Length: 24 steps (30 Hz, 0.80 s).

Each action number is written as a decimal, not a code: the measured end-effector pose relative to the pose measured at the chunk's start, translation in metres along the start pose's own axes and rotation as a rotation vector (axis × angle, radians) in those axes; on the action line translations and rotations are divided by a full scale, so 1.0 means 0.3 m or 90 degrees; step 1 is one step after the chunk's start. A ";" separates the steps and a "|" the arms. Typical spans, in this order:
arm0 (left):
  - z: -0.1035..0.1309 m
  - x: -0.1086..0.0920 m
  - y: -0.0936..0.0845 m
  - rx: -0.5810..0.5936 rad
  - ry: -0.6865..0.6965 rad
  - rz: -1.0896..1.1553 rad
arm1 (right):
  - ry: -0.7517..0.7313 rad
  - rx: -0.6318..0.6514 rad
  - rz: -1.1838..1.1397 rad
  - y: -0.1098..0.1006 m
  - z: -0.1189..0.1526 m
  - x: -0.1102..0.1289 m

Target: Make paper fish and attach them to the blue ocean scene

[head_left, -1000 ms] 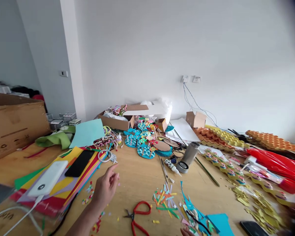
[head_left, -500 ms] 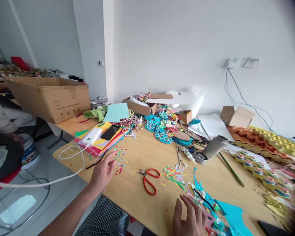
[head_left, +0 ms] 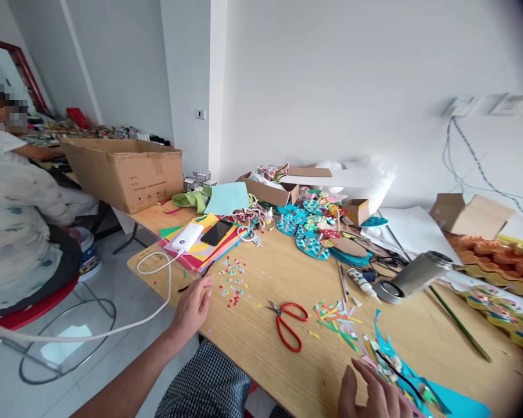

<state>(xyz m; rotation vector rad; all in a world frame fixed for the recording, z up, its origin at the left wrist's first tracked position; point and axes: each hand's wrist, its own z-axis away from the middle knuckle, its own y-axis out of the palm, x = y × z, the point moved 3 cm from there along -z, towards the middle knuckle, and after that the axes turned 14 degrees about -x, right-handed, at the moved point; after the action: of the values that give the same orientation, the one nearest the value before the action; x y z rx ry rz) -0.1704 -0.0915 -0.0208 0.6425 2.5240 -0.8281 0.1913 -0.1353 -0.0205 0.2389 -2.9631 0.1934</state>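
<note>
My left hand (head_left: pixel 193 309) is over the table's near left edge, fingers loosely bent with a gap to the thumb. Its fingertips overlap a thin dark strip (head_left: pixel 183 288); contact is unclear. Small colourful paper dots (head_left: pixel 235 298) lie just right of it. At the bottom, my right hand (head_left: pixel 368 393) has its fingers apart, nothing visible in them, partly cut off by the frame. Beside it are blue paper scraps (head_left: pixel 457 397). Red-handled scissors (head_left: pixel 289 325) lie between the hands, with narrow paper strips (head_left: pixel 336 320) to their right.
A power bank (head_left: pixel 187 238) and phone (head_left: pixel 217 232) rest on coloured sheets, with a white cable (head_left: pixel 171 284) hanging off the edge. Behind are blue crafted pieces (head_left: pixel 312 246). A glue bottle (head_left: pixel 362 283) and metal flask (head_left: pixel 422 276) lie right. Another person sits left, near a large carton (head_left: pixel 143 180).
The view has turned left, so the table's contents appear further right and more of the seated person shows. My left hand has shifted slightly left over the table, toward the dark strip.
</note>
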 end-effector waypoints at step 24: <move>0.217 -0.069 -0.119 0.128 0.191 0.030 | 0.040 0.109 0.033 0.004 0.015 -0.018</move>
<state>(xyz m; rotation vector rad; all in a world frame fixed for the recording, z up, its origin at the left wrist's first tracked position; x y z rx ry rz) -0.1578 -0.1643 -0.0428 0.9517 2.6958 -1.0448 0.1958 -0.1340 -0.0259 0.1733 -2.8935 0.4535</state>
